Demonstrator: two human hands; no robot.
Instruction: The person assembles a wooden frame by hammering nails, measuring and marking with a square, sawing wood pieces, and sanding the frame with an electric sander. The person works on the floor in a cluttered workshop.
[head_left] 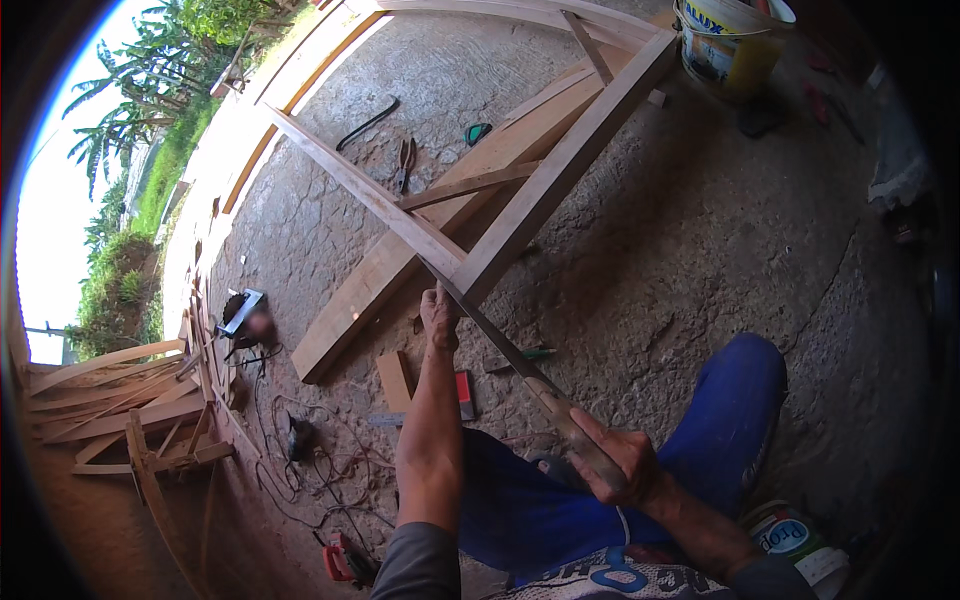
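My right hand point(615, 465) is wrapped around the wooden handle of what looks like a handsaw point(497, 338), seen almost edge-on. Its long dark blade runs away from me to the near corner of a pale wooden frame point(560, 180), touching or crossing the joint there. Just under that corner, my left hand point(440, 318) is closed, its thumb up beside the blade; what its fingers grip is hidden. The frame has short diagonal braces, one being a brown strip point(470, 186). Beneath the frame, a thick plank point(345, 335) lies on the floor.
Pliers point(405, 165), a black bar point(368, 124) and a green tape measure point(478, 132) lie beyond. A power saw point(240, 312), cables and a wood pile point(130, 405) are left. A bucket point(735, 50) stands far right, a white tub point(795, 540) near right. A wood block point(394, 381) lies near my left forearm.
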